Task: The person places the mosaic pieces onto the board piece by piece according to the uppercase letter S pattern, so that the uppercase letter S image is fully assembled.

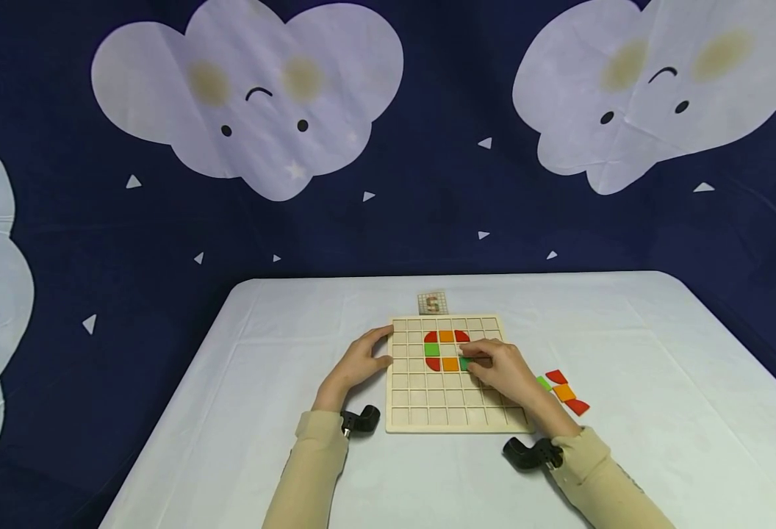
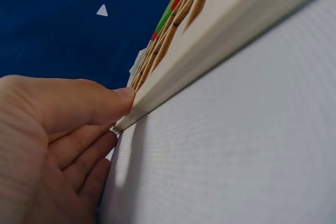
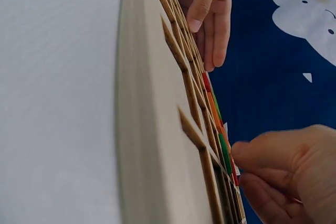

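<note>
A pale wooden grid board (image 1: 421, 400) lies on the white table. My left hand (image 1: 356, 361) rests against its left side, with thumb and fingers spread along the edge; in the left wrist view the thumb (image 2: 107, 103) touches the rim. Over the board, my right hand (image 1: 503, 367) pinches a dark green tile (image 1: 464, 364) at a cell, and the thumb tip meets it in the right wrist view. Other tiles lie in nearby cells: an orange tile (image 1: 446, 336) between two red rounded ones, a light green tile (image 1: 431, 350), then a red tile (image 1: 433, 364) beside an orange one (image 1: 450, 364).
Right of the board, several loose tiles lie on the table: an orange one (image 1: 564, 393), red ones (image 1: 577, 407) and a green one (image 1: 544, 383) partly behind the right arm. Beyond the far edge lies a small gridded card (image 1: 433, 303) with an S-like figure. Black wrist mounts (image 1: 364, 419) sit at both cuffs.
</note>
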Action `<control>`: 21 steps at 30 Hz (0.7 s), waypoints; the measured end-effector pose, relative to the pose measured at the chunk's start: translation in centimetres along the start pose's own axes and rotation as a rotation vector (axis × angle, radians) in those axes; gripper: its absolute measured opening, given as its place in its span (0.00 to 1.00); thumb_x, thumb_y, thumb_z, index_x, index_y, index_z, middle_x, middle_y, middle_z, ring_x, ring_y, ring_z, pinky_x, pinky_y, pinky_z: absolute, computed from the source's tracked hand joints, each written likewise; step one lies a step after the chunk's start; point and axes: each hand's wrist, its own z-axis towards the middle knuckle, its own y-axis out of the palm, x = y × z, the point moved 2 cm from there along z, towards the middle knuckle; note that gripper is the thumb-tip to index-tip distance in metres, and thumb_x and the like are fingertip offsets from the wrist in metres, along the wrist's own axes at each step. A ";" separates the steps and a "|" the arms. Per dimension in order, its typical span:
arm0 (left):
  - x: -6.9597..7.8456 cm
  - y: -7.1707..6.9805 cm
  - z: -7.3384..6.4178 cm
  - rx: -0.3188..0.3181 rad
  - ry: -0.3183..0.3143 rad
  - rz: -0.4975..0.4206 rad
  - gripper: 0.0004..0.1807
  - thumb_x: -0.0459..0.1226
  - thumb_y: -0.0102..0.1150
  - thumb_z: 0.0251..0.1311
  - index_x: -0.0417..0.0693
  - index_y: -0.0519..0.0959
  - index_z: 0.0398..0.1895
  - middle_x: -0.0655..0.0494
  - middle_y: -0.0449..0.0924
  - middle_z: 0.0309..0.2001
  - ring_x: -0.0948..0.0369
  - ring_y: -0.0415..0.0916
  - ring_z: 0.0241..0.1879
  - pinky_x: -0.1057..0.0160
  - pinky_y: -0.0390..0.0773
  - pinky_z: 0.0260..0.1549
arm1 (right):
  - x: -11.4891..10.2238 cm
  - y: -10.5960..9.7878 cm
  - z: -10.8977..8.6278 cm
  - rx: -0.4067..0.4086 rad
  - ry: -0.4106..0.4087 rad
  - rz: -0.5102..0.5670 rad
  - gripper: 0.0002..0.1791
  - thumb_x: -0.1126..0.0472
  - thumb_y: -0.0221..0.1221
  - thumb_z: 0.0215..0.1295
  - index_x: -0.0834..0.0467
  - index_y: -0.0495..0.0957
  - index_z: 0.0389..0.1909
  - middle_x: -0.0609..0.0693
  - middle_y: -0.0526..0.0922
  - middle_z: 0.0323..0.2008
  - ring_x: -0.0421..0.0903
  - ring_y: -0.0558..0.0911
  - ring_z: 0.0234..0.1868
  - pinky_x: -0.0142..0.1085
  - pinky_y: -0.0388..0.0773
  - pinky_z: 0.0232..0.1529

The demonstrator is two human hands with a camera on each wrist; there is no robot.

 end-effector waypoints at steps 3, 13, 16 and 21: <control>0.0 0.0 0.0 0.000 0.002 -0.003 0.34 0.29 0.61 0.55 0.39 0.65 0.67 0.43 0.64 0.65 0.49 0.55 0.67 0.52 0.54 0.66 | -0.1 -0.1 0.0 -0.010 0.012 -0.001 0.16 0.68 0.66 0.54 0.60 0.82 0.46 0.50 0.84 0.43 0.51 0.81 0.46 0.45 0.77 0.48; 0.3 0.0 0.0 -0.014 -0.005 -0.004 0.34 0.30 0.61 0.55 0.40 0.64 0.67 0.44 0.63 0.66 0.49 0.55 0.68 0.52 0.54 0.66 | -1.8 -6.3 0.6 0.122 0.077 0.132 0.19 0.59 0.63 0.61 0.58 0.79 0.53 0.52 0.82 0.49 0.53 0.80 0.49 0.47 0.77 0.49; 0.2 0.0 0.0 -0.014 -0.004 0.000 0.34 0.30 0.60 0.55 0.40 0.64 0.67 0.44 0.63 0.66 0.50 0.55 0.68 0.52 0.54 0.66 | -1.6 -8.5 -0.1 0.155 0.108 0.131 0.20 0.57 0.63 0.61 0.55 0.78 0.55 0.51 0.81 0.50 0.50 0.79 0.51 0.32 0.76 0.50; 0.0 0.0 0.1 -0.009 -0.001 -0.003 0.34 0.30 0.60 0.55 0.40 0.64 0.67 0.44 0.63 0.66 0.49 0.55 0.68 0.51 0.53 0.66 | -2.3 -11.0 -2.1 0.147 0.145 0.097 0.21 0.61 0.62 0.62 0.60 0.76 0.56 0.56 0.80 0.51 0.47 0.79 0.50 0.19 0.71 0.46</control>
